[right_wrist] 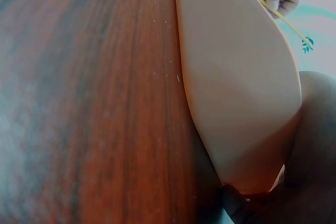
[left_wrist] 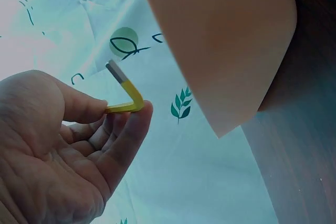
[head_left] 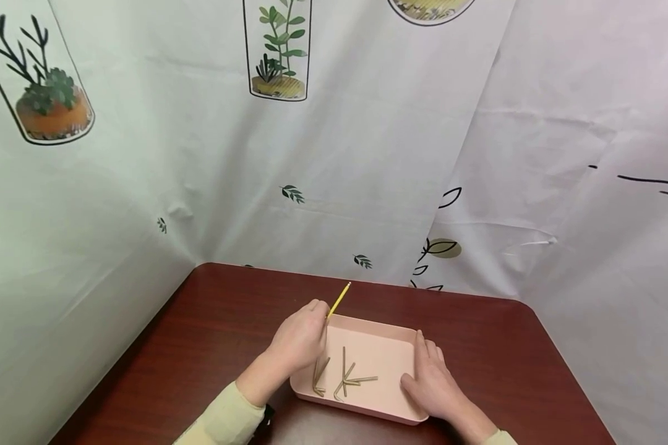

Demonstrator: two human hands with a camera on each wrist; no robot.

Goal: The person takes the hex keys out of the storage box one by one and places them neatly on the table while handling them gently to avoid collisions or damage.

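My left hand (head_left: 300,337) pinches a yellow L-shaped hex key (head_left: 339,299) between thumb and fingers, over the left side of a pink tray (head_left: 378,337). In the left wrist view, the bent short arm of the hex key (left_wrist: 133,94) shows a bare silver end. Several brass-coloured hex keys (head_left: 344,364) lie in a loose heap on the tray floor; others lie at its left, partly behind the left hand. My right hand (head_left: 434,378) grips the tray's right wall, thumb on the inner side and fingers outside.
The tray stands on a dark red-brown wooden table (head_left: 211,321) with rounded far corners. White cloth (head_left: 334,161) printed with plants hangs behind the table and along both sides. A small black object (head_left: 266,418) shows beside the left sleeve.
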